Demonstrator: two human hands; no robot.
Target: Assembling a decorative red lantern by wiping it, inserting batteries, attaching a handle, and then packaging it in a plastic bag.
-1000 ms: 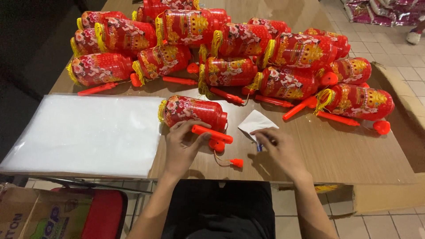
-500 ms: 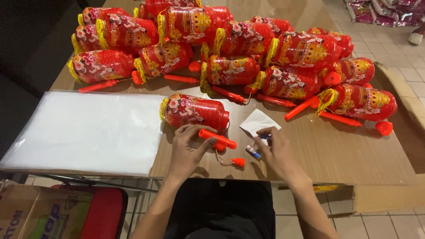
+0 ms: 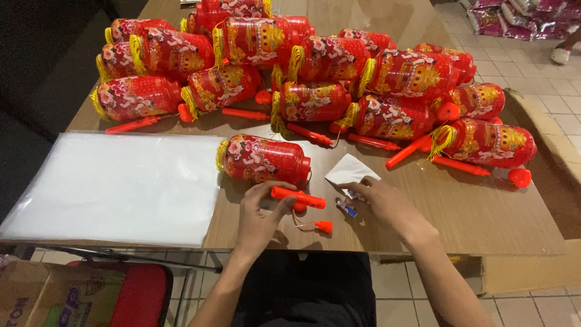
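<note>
My left hand (image 3: 259, 213) grips an orange plastic handle (image 3: 298, 197) near the table's front edge. A thin cord runs from it to a small orange cap (image 3: 324, 226). Just behind lies a red lantern (image 3: 262, 158) with flower print and a yellow tassel. My right hand (image 3: 382, 201) rests on the table with its fingertips at a folded white paper (image 3: 350, 169). A small blue and silver battery (image 3: 346, 209) lies right beside that hand's thumb. Whether the fingers pinch anything is hidden.
Several more red lanterns (image 3: 387, 115) with orange handles are piled across the back of the wooden table (image 3: 478, 218). A stack of clear plastic bags (image 3: 115, 184) covers the left front. A cardboard box (image 3: 36, 297) and a red seat (image 3: 130, 297) stand below left.
My left hand has lifted the orange handle a little and turned it. My right hand has slid off the white paper toward the battery.
</note>
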